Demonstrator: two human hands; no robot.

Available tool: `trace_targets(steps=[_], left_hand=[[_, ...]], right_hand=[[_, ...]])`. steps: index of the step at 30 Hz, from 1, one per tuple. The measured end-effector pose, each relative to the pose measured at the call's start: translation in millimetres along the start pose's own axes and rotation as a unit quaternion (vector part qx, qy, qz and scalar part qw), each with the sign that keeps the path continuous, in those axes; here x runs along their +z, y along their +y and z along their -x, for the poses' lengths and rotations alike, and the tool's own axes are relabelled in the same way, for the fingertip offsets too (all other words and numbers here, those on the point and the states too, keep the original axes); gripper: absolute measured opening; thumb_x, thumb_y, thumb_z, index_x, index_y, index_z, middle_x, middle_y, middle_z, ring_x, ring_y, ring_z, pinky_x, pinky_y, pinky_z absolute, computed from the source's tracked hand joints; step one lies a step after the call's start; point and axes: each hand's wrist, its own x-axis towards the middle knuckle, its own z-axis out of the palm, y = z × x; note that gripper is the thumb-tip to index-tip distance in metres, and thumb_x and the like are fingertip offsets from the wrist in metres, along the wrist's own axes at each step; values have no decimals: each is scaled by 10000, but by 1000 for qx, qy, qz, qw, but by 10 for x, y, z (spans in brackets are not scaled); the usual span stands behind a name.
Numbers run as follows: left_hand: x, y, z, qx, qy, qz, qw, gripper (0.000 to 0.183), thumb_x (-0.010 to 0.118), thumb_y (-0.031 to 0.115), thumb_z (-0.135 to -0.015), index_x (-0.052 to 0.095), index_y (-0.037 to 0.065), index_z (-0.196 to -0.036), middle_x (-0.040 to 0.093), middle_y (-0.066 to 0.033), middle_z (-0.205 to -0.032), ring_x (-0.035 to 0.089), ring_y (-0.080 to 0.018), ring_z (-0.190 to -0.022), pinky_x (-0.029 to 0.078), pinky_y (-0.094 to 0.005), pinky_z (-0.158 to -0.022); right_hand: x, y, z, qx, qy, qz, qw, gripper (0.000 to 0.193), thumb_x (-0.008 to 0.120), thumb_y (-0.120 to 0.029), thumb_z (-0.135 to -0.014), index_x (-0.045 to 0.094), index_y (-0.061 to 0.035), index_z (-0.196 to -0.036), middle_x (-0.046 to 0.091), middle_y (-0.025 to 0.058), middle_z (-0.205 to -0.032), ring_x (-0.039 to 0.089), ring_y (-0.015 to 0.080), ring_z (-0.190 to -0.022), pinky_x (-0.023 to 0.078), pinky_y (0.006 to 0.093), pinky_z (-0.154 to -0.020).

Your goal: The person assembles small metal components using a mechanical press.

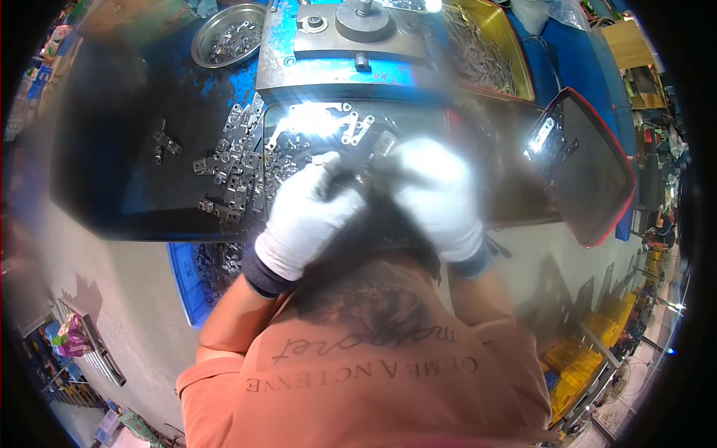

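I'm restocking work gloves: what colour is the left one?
The left glove is white with a dark cuff, best seen in the head view.

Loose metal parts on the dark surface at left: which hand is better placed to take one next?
Probably the left hand: it lies close beside the loose metal parts, while the right hand is farther across. Blur hides whether either grip is free.

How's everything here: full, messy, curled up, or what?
White-gloved left hand: fingers curled; grip unclear.
White-gloved right hand: blurred; grip unclear.
Round silver metal bowl: partly filled with metal parts.
Yellow rectangular bin: holding many metal pieces.
Blue plastic crate: holding metal parts.
Small silver metal parts on the dark tabletop: heaped, some scattered.
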Motion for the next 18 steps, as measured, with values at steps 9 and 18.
trace_targets(steps=[9,18], left_hand=[[-9,77,9,-15,42,-105,993,204,613,20,-767,634,7,-970,607,-40,-814,542,-65,-685,454,-224,-619],[-17,164,116,19,19,-93,995,262,599,9,-751,627,-7,-1011,628,-91,-853,589,-136,-796,469,-254,-757]], right_hand=[[83,-105,17,78,121,-21,989,200,616,91,-660,659,0,-832,617,92,-792,611,191,-752,485,276,-706],[256,-67,53,67,19,-33,997,233,658,24,-655,670,-35,-880,612,112,-800,606,261,-765,490,331,-695]])
